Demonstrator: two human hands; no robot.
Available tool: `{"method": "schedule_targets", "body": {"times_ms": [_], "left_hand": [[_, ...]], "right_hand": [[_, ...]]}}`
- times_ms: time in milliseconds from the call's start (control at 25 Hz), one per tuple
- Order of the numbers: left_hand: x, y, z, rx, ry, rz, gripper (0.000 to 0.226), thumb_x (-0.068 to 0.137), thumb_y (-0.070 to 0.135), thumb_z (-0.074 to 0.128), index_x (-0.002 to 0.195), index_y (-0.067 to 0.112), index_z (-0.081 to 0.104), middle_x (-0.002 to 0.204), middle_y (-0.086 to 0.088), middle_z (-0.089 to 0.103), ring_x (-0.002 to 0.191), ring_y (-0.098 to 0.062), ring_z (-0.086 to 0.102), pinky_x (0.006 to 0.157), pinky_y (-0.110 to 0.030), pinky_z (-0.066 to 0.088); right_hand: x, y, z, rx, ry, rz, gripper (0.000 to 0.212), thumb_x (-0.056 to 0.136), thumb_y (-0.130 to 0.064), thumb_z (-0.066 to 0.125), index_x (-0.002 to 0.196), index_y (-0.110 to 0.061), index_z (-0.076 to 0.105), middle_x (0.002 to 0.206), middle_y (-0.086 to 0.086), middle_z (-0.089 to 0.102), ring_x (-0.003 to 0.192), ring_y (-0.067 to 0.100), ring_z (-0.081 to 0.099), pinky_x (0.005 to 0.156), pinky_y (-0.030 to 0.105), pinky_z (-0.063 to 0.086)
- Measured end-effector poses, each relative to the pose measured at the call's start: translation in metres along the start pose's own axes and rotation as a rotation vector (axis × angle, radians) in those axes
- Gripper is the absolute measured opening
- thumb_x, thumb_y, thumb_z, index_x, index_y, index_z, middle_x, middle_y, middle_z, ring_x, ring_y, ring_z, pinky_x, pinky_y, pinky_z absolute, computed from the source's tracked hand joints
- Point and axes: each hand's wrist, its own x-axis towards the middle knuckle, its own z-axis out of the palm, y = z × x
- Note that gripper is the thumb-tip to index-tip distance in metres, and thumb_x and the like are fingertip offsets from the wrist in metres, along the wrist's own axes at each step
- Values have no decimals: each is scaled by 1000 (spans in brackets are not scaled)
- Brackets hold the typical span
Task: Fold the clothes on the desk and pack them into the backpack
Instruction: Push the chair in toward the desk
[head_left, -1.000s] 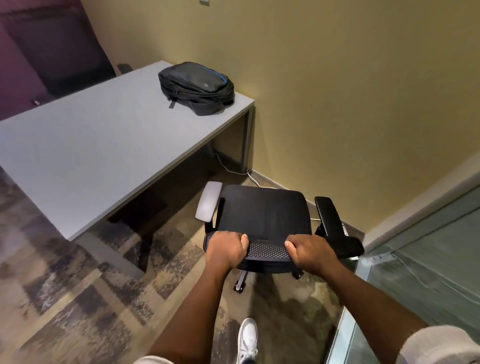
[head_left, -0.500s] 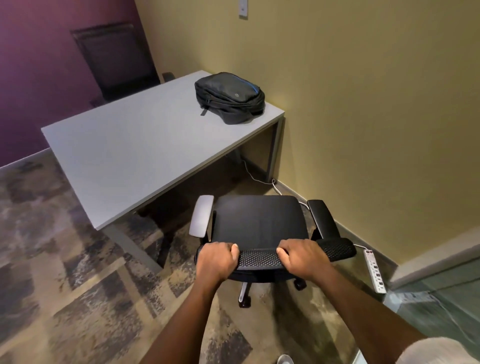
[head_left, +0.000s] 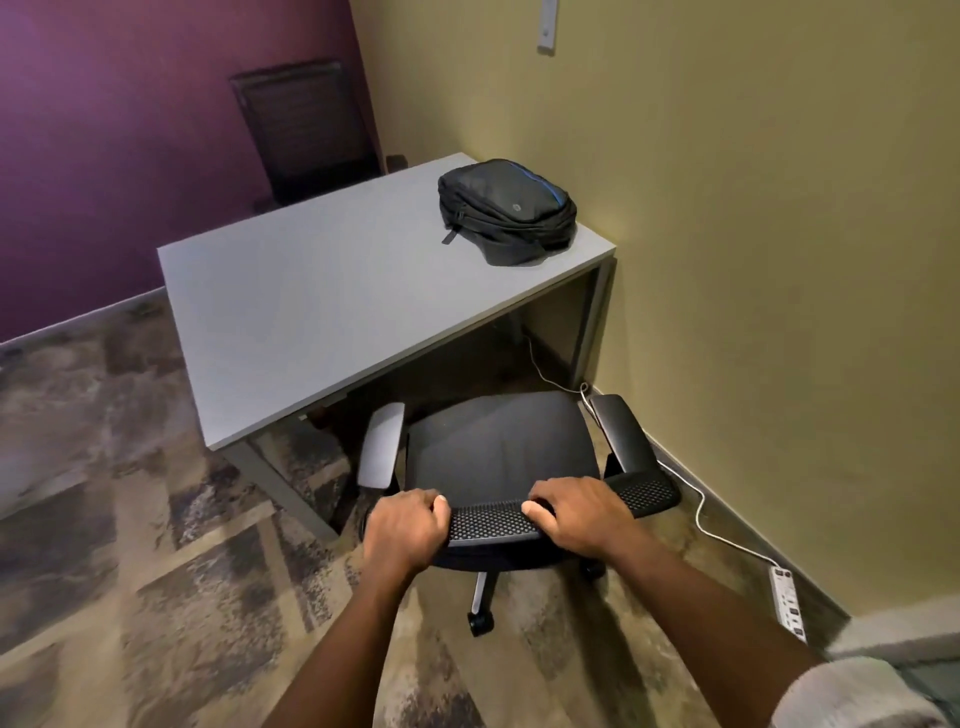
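Note:
A black backpack (head_left: 506, 208) lies zipped at the far right corner of the grey desk (head_left: 322, 312), beside the yellow wall. No clothes show on the desk. In front of the desk stands a black office chair (head_left: 501, 452) with its seat partly under the desk's near edge. My left hand (head_left: 405, 527) grips the left end of the chair's mesh backrest top. My right hand (head_left: 576, 512) grips the same backrest top further right.
A second dark chair (head_left: 306, 130) stands behind the desk against the purple wall. A white power strip (head_left: 788, 603) and its cable lie on the carpet along the yellow wall at right. Patterned carpet spreads to the left of the desk.
The view has swung left and back, so the whole desk and far chair show. Both hands keep their grip on the backrest, and the chair sits nearer the desk.

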Motion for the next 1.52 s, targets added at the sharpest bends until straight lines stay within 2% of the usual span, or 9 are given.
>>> {"method": "schedule_targets", "body": {"times_ms": [160, 480, 640, 840, 1080, 1240, 1520], "left_hand": [[17, 1, -1, -6, 3, -66, 43, 95, 41, 31, 94, 24, 71, 96, 1, 73, 86, -20, 66, 72, -34, 46], [85, -6, -8, 1, 9, -144, 41, 96, 39, 35, 95, 22, 72, 98, -2, 74, 91, -24, 67, 75, -35, 47], [130, -14, -11, -17, 16, -194, 39, 96, 37, 37, 87, 19, 71, 91, -6, 74, 85, -25, 66, 71, -35, 43], [182, -26, -10, -34, 27, -237, 42, 96, 39, 35, 89, 22, 72, 87, -1, 73, 78, -20, 63, 68, -34, 39], [235, -33, -18, -55, 18, -260, 44, 97, 37, 32, 86, 22, 71, 83, 1, 71, 77, -17, 62, 76, -36, 50], [258, -36, -22, -64, 12, -268, 44, 97, 37, 30, 79, 21, 67, 74, 3, 66, 70, -14, 60, 74, -38, 50], [288, -29, -21, -90, 14, -321, 43, 97, 35, 31, 70, 21, 61, 67, 2, 60, 63, -12, 55, 70, -39, 49]], "right_hand": [[14, 54, 1, -98, 114, 9, 63, 94, -66, 15, 100, -29, 66, 96, -7, 71, 84, 16, 64, 72, 37, 49], [96, 80, -19, -117, 145, -59, 62, 90, -62, 17, 96, -26, 67, 91, -4, 72, 84, 20, 65, 69, 35, 45], [151, 93, -25, -126, 125, -68, 60, 90, -62, 18, 94, -25, 65, 88, -5, 70, 81, 20, 64, 70, 36, 49], [216, 110, -33, -143, 117, -113, 54, 92, -59, 23, 91, -25, 64, 88, -5, 70, 81, 20, 65, 69, 37, 49], [281, 126, -47, -156, 109, -172, 50, 93, -57, 24, 89, -26, 63, 86, -5, 68, 81, 17, 63, 67, 38, 47], [313, 132, -57, -153, 104, -215, 49, 93, -56, 24, 92, -28, 64, 88, -7, 68, 81, 16, 63, 66, 35, 45], [361, 154, -66, -165, 80, -286, 48, 94, -56, 23, 92, -28, 62, 89, -7, 67, 81, 16, 62, 69, 37, 50]]}}
